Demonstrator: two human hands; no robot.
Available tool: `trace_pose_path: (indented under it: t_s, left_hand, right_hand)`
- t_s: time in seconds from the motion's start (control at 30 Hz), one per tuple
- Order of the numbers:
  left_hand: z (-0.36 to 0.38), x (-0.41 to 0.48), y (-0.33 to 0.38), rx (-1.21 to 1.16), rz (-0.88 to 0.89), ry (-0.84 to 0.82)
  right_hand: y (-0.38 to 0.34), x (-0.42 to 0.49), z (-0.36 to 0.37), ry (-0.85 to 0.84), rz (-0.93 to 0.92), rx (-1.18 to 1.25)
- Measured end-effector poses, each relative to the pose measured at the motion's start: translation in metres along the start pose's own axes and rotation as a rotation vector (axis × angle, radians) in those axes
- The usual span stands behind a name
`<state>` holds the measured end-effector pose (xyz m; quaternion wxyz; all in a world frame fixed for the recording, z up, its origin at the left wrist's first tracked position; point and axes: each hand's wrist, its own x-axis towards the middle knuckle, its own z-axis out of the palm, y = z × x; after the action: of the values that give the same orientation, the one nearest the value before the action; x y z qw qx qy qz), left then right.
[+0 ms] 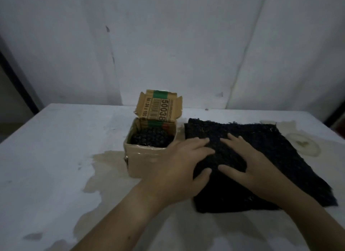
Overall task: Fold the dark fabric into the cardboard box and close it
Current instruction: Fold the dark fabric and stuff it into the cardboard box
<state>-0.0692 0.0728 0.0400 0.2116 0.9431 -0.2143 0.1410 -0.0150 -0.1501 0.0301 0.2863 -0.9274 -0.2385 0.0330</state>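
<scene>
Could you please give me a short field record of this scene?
box: cardboard box, lid flap raised, dark textured material inside
fabric: dark fabric lies on the table, to the right of the box
left hand: left hand rests on the fabric, fingers spread
right hand: right hand rests on the fabric, fingers spread
task state: fabric outside box, box open

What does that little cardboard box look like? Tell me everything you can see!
The cardboard box is small, brown and open, standing upright on the white table, left of the spread dark fabric. Its lid flap stands up at the back, showing a green band, a barcode and the number 50038. Shiny tape seems to cover its front rim. Bumpy dark material fills the inside. The left hand is right beside it; touching or not, I cannot tell.
</scene>
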Motion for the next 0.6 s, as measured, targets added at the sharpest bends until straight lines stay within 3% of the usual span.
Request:
trace_pose_path:
  t_s: [0.27, 0.43, 0.6]
  left_hand:
    - [0.072, 0.004, 0.008, 0.042, -0.154, -0.376]
    - [0.082, 0.004, 0.005, 0.009, -0.143, -0.238]
    - [0.086, 0.014, 0.006, -0.062, -0.062, 0.006]
  right_hand:
    - [0.063, -0.029, 0.015, -0.216, 0.214, -0.147]
    - [0.071, -0.039, 0.018, -0.183, 0.15, -0.053]
    - [0.071, -0.045, 0.013, -0.117, 0.064, -0.051]
